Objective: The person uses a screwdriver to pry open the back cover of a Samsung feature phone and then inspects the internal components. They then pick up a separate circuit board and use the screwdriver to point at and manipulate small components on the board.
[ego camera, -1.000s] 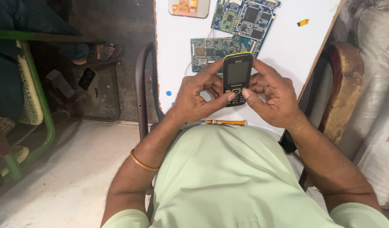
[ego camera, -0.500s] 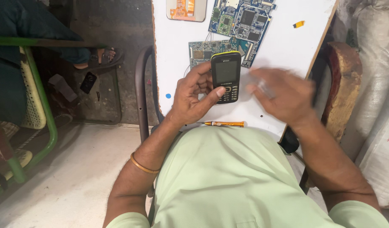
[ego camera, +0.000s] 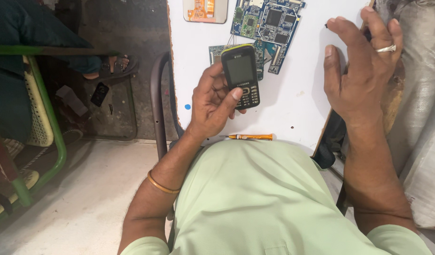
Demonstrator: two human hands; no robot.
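Note:
My left hand (ego camera: pixel 213 104) holds a small black keypad phone (ego camera: pixel 241 75) with a yellow rim, screen up and dark, thumb resting by its keys. It hovers over a white table (ego camera: pixel 293 108). My right hand (ego camera: pixel 361 61), wearing a ring, is spread open over the table's right edge and holds nothing. An orange-handled screwdriver (ego camera: pixel 253 137) lies on the table's near edge, just ahead of my green shirt. Blue circuit boards (ego camera: pixel 269 23) lie behind the phone.
An orange-and-grey flat part (ego camera: pixel 205 9) lies at the table's far left. White sacks (ego camera: pixel 425 118) crowd the right side. A green-framed chair (ego camera: pixel 42 123) and another person's sandalled foot (ego camera: pixel 106 66) are at the left on the floor.
My right hand let go of the phone and swung out to the table's right edge, fingers spread. My left hand kept hold of the phone and stayed almost in place.

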